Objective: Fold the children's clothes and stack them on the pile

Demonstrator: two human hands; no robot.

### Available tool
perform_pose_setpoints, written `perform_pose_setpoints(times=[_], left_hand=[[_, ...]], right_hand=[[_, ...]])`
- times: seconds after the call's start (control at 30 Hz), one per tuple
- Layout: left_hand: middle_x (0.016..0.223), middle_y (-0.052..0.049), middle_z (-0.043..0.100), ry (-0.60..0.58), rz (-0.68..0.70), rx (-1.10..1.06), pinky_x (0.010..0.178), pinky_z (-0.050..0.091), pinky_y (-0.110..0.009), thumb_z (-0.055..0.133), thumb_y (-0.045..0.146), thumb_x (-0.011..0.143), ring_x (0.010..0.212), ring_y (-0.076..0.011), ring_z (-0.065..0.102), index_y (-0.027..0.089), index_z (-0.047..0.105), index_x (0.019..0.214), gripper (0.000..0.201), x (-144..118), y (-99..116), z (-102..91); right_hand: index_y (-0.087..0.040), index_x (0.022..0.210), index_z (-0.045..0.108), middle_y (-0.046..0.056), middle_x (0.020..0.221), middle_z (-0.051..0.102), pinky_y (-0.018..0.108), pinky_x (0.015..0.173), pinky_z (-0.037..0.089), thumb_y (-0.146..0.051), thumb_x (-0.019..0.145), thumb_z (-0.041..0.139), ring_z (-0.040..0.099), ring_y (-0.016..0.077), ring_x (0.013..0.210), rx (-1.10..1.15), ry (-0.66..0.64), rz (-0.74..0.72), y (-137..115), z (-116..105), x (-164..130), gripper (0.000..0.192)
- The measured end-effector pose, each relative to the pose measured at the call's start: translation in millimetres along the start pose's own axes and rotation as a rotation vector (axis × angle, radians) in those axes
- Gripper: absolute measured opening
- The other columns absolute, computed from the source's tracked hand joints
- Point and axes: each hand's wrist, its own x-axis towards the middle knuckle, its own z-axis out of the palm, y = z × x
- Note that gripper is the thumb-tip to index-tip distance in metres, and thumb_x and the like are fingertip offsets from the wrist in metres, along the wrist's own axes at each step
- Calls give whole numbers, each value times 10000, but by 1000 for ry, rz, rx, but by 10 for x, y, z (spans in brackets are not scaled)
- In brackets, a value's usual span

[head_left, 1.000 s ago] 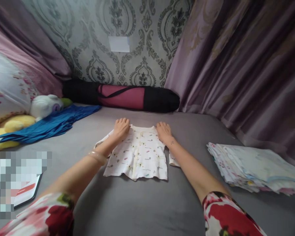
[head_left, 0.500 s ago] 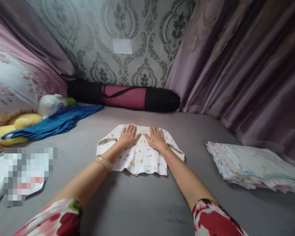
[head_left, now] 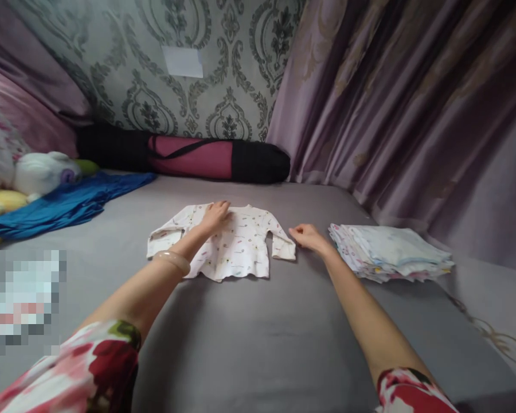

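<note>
Left edge: plush toy and blue cloth lie well away from the work, on the grey bed sheet. Centre: small printed baby shirt lies flat, front up, collar toward the wall, hem toward the person, both sleeves spread so its long axis runs left-right across the view. Left hand rests palm down on the shirt's upper chest near the collar, fingers flat and slightly spread, pinning the cloth and gripping nothing. A pale bangle sits on that wrist. Right hand is off the garment, just beside the cuff of the right-side sleeve, fingers loosely curled; whether a fingertip touches the cuff I cannot tell, and it holds nothing visible. So the left hand is on the shirt body, and the right hand is the nearer one to that sleeve end, which lies just left of it. Further right, a stack of folded cloths sits near the right hand, between it and the purple curtain. Behind the shirt, a black-and-maroon rolled bag lies along the wall.
</note>
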Motion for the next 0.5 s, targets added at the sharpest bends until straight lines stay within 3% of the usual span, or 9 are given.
perform_pose_setpoints(times=[0.1,0.27,0.37,0.5], left_hand=[[1354,-177,532,14,189,-120,1066,372,-422,393,198,926,1254,-268,499,104,492,1288,386,145,336,160],[1220,-134,628,25,331,-202,1016,444,-360,390,137,903,1156,-216,576,138,577,1172,327,293,773,439],[1281,-158,597,60,317,-210,1037,434,-389,346,148,928,1199,-226,555,123,552,1226,364,308,848,535],[1328,-157,575,75,288,-205,1075,400,-383,318,187,954,1241,-222,532,113,530,1276,393,300,836,581]], right_hand=[[-164,853,687,46,698,688,228,530,391,-555,854,529,622,161,623,-50,-59,54,102,46,-205,422],[-169,967,669,99,941,720,248,632,420,-499,823,580,663,211,848,-163,56,-3,-60,203,-361,371],[-172,1015,663,125,1043,709,258,679,426,-426,854,550,659,230,944,-202,87,2,-134,248,-353,321],[-169,1015,648,120,1046,704,256,684,412,-356,881,532,651,217,932,-181,74,-19,-143,200,-262,258]])
